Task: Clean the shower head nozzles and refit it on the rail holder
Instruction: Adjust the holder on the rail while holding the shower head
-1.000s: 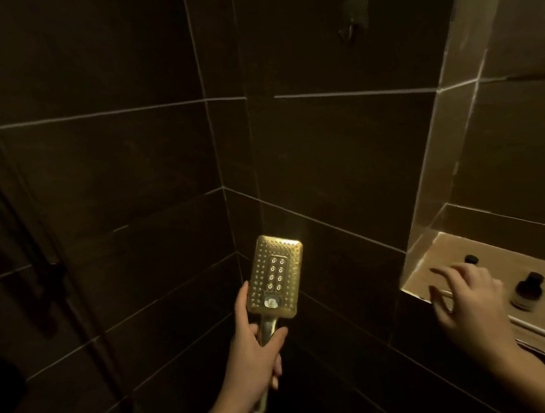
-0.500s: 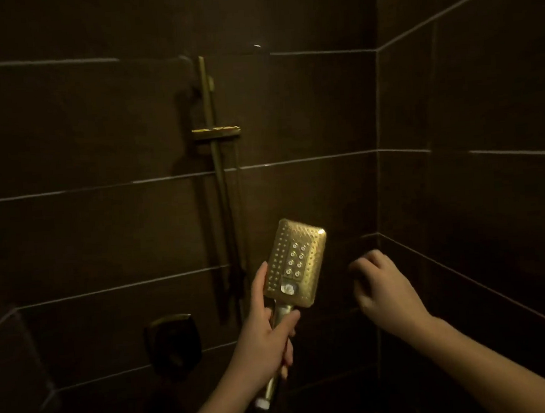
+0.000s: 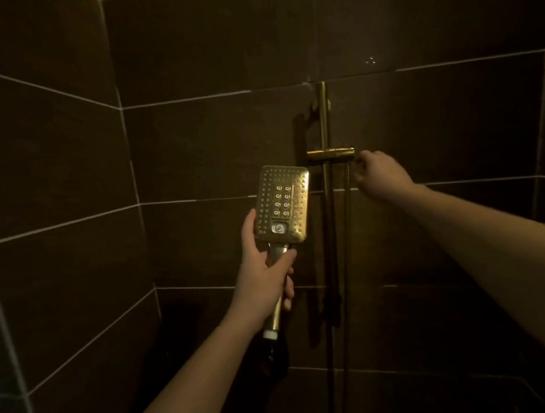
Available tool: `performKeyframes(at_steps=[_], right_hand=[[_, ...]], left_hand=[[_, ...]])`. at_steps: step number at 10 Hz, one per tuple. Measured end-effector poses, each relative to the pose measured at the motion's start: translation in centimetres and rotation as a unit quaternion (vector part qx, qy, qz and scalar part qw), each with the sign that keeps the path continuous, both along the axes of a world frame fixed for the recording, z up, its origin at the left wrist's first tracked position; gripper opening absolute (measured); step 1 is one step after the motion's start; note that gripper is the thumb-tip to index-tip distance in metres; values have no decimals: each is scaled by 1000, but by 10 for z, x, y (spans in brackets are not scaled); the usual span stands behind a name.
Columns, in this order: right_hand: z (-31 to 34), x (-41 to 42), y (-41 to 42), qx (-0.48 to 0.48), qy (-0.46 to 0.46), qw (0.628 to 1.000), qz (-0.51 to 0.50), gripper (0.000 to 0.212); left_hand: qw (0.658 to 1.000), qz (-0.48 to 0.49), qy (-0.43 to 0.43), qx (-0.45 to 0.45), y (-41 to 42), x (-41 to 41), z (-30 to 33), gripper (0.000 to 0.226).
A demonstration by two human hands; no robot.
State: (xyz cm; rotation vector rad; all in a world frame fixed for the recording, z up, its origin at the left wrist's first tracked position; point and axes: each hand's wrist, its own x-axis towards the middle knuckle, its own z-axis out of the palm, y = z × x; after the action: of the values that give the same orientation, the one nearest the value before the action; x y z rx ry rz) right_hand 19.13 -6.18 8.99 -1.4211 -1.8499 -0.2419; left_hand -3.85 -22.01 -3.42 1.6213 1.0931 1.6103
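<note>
Right, left hand (image 3: 263,271) is clenched round the handle of the shower head (image 3: 282,205), thumb up beside the face, nozzles turned toward me. It sits upright in my grip, just left of the rail (image 3: 330,221) and a little below the holder (image 3: 330,154). Right hand (image 3: 380,179) is up at the holder's right end, fingers curled in close by the hose (image 3: 348,201) hanging there; whether they are pinching the hose, touching the holder or closed on nothing, I cannot tell in this light.

Handling, as I judge it: a rigid metal-look head, top-heavy above my grip, with a smooth finish that would turn slick when wet. The handle is the place to hold, low enough for the neck to seat in the holder, keeping fingers off the nozzle face. The hose will likely tug from below, so a firm wrap matters. Refitting looks like the step at hand; I cannot tell whether the nozzles are clean.
</note>
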Motion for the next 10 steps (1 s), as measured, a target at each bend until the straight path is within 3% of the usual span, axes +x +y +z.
performKeyframes(at_steps=[2, 4, 5, 7, 10], right_hand=[[46, -11, 60, -37, 103, 994, 19, 43], [46, -9, 94, -45, 177, 983, 17, 9], [45, -10, 102, -22, 193, 980, 35, 16], [53, -1, 117, -49, 181, 980, 66, 9], [56, -5, 122, -33, 181, 982, 49, 4]], left_hand=[[999, 36, -21, 17, 16, -11, 12, 94], [998, 55, -34, 27, 39, -14, 17, 92], [997, 59, -38, 21, 51, -11, 11, 95], [996, 91, -6, 24, 79, 0, -9, 110], [998, 60, 25, 1, 91, 10, -17, 109]])
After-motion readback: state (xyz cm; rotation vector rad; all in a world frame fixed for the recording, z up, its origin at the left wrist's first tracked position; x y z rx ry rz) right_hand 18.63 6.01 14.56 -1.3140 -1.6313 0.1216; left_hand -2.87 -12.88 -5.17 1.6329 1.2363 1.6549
